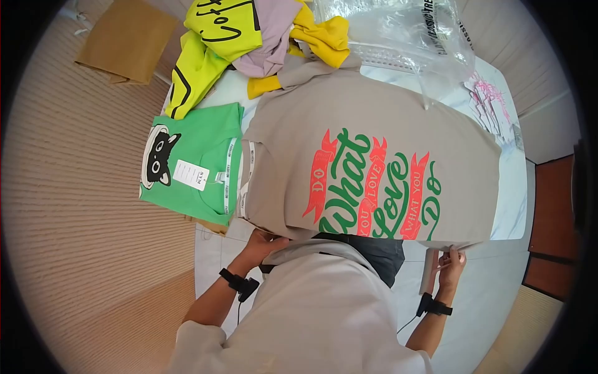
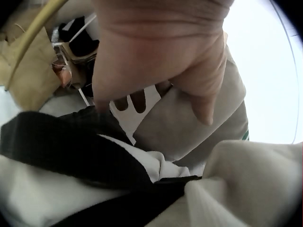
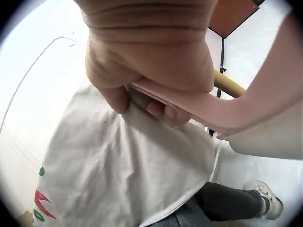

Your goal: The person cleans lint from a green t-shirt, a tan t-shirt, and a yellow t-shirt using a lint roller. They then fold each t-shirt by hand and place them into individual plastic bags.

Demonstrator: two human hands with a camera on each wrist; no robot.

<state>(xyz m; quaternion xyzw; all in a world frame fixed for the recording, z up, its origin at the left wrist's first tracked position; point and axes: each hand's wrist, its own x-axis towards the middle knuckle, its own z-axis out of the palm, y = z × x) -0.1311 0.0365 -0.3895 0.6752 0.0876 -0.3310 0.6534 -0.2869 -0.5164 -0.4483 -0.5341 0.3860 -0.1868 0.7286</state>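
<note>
A taupe shirt (image 1: 374, 106) with green lettering and red ribbon prints lies spread over the table, its collar to the left and its near edge toward the person. At the near left edge my left hand (image 1: 257, 248) holds the cloth, thumb (image 2: 203, 111) on the outer face and fingers partly hidden behind it. My right hand (image 1: 450, 265) pinches the near right edge; in the right wrist view, the thumb and fingertips of that hand (image 3: 147, 61) grip a fold of the cloth. Left of the collar lies a folded green shirt (image 1: 205, 146) with a cat print and a white tag (image 1: 191, 175).
Yellow-green and lilac garments (image 1: 224, 31) are heaped at the back left. Clear plastic packaging (image 1: 398, 37) lies at the back, pink-stringed tags (image 1: 489, 103) at the right. A pink curved bar (image 3: 227, 113) passes beside the right hand. A brown paper bag (image 1: 128, 40) stands behind, left.
</note>
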